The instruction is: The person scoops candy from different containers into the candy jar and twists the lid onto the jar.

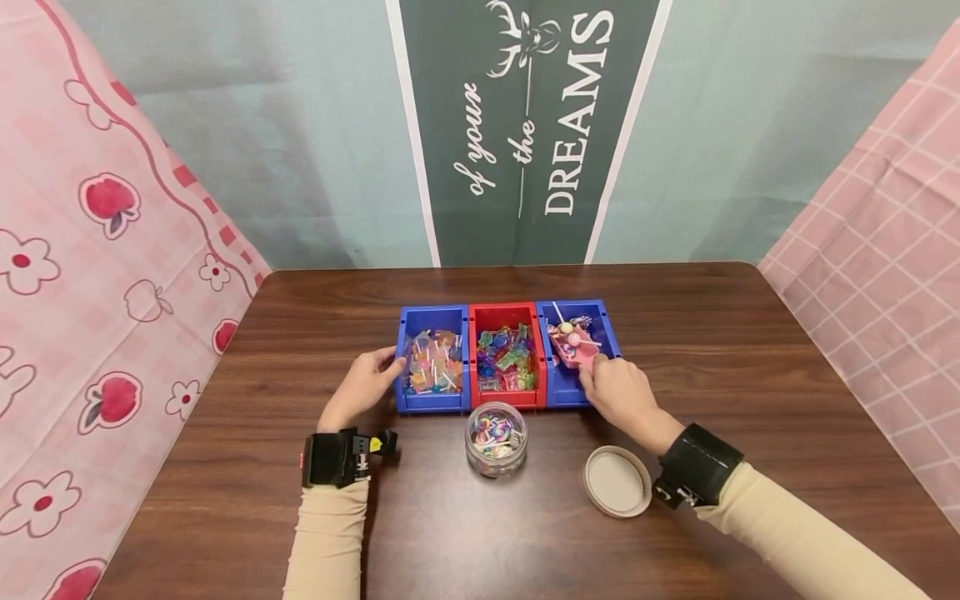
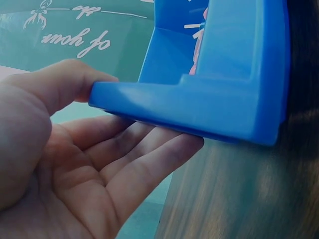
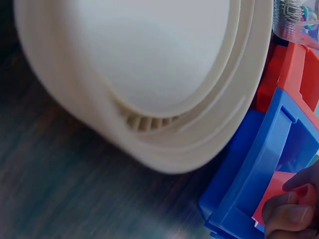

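The pink scoop [image 1: 586,357], carrying lollipops [image 1: 573,339], is inside the right blue bin [image 1: 567,390]; your right hand [image 1: 621,392] grips its near end, probably to keep its mouth clear. Your left hand [image 1: 363,383] pinches the left blue bin's [image 1: 432,402] outer wall, likely to stop it sliding. The uncovered jar [image 1: 487,462] stands just in front of the red bin [image 1: 506,398], presumably for easy reach, near a lid [image 1: 617,482].

Bins [image 1: 433,404]: smooth plastic, kinda shiny
Scoop [image 1: 582,357]: plastic-looking
Jar [image 1: 493,467]: see-through, glossy
Lid [image 1: 617,482]: smooth plastic, pretty matt
Tabletop [image 1: 450,542]: woodgrain, soft sheen
Backdrop [image 1: 300,150]: creased cloth
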### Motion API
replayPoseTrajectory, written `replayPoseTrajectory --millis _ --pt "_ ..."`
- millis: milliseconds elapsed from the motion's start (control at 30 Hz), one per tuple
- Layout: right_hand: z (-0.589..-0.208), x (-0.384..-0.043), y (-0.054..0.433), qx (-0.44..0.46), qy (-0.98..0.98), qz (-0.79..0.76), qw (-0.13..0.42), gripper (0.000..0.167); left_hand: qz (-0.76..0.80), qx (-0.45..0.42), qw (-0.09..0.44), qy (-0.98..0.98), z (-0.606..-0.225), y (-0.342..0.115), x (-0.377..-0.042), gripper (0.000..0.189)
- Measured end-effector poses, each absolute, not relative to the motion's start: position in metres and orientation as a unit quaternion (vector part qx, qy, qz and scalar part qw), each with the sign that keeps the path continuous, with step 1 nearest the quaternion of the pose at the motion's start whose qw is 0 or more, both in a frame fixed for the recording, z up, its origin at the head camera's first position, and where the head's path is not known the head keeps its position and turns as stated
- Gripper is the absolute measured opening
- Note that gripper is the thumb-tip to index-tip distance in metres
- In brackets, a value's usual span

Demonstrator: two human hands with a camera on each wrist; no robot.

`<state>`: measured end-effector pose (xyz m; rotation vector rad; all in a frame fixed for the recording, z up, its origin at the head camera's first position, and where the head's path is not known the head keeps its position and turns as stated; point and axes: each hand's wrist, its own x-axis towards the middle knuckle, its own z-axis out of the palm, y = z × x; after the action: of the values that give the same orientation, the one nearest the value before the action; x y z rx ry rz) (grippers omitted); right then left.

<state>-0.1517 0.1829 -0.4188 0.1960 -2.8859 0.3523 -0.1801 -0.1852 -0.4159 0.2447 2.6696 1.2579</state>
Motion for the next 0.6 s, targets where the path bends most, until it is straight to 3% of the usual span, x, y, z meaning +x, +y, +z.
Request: replayPoseTrajectory --millis 600 --pt "-0.413 -0.14 0.194 0.07 -0.982 0.144 0.105 0.033 0.429 0.078 0.099 0.894 -0.416 -0.186 -0.18 0.044"
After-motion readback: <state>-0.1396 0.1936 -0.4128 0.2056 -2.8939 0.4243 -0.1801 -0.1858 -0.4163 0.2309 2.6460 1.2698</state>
